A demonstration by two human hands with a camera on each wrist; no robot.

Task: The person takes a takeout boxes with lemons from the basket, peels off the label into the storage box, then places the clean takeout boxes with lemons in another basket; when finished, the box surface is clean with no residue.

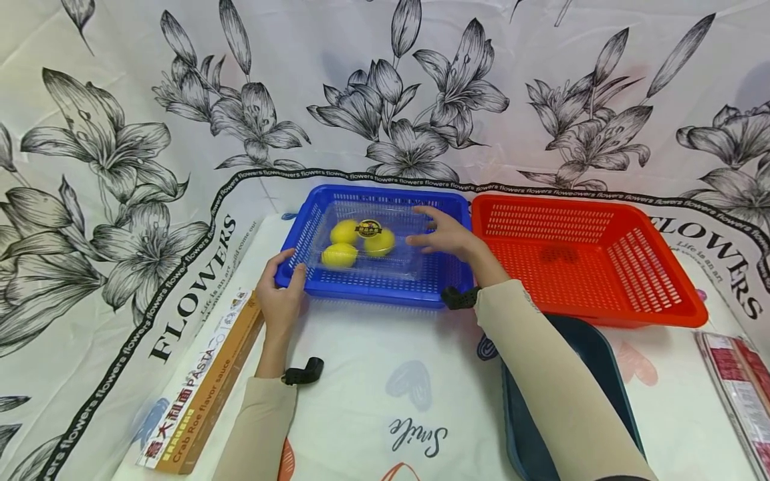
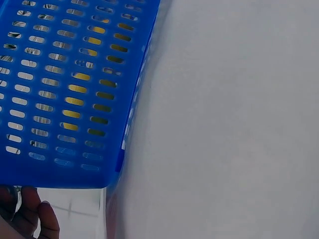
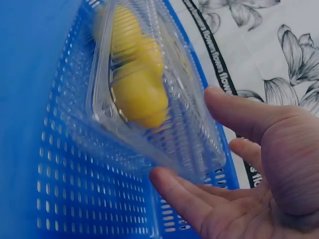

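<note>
Floral cloth [image 1: 337, 60] behind boxed lemons [image 1: 339, 256]

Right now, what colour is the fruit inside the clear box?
The fruit is yellow, clearest in the head view.

The broadest way in runs from the near side, over bare desk [image 1: 355, 414] between the pasta box [image 1: 201, 401] and the dark tray [image 1: 519, 427], which the right sleeve [image 1: 553, 387] crosses. In the blue basket [image 1: 373, 292], the clear box [image 1: 368, 228] leaves a gap at its right end, near the right fingers [image 1: 428, 212]; the left fingers [image 1: 297, 277] occupy the near-left corner. The red basket [image 1: 541, 284], open above, blocks the right. Clearance under the clear box is hard to judge through the blur.
</note>
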